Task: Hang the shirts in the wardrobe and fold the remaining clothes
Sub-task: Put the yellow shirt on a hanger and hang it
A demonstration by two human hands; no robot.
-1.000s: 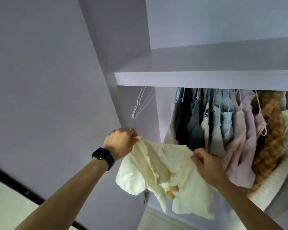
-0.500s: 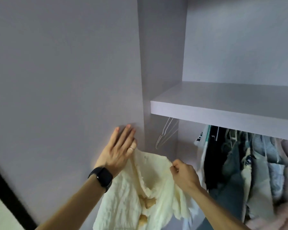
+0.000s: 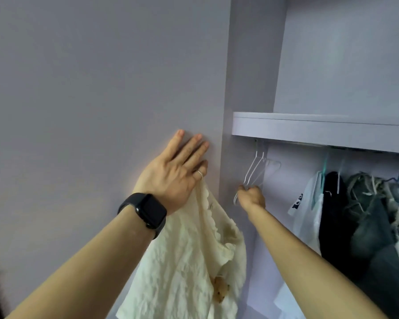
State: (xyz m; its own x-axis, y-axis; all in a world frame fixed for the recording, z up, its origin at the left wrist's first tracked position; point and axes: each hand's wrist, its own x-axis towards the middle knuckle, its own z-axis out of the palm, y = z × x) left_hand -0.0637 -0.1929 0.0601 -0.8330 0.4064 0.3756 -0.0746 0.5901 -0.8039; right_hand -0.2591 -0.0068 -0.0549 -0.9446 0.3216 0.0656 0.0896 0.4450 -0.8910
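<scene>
My left hand (image 3: 173,171) lies flat with straight fingers against the lilac wardrobe panel (image 3: 101,88), pinning the top of a crumpled cream shirt (image 3: 189,261) that hangs down below the palm. The shirt has a scalloped edge and a brown patch low down. Inside the wardrobe, my right hand (image 3: 251,195) grips the lower end of the white wire hangers (image 3: 256,166) hanging at the far left of the rail, just under the shelf (image 3: 309,132).
Several hung garments (image 3: 366,215), white, black and grey, fill the rail to the right. A gap of bare rail separates them from the white hangers. The wardrobe's side wall stands between my two hands.
My right hand let go of the cream shirt and reached into the wardrobe to take hold of the white hangers. My left hand flattened on the panel and now holds the shirt alone.
</scene>
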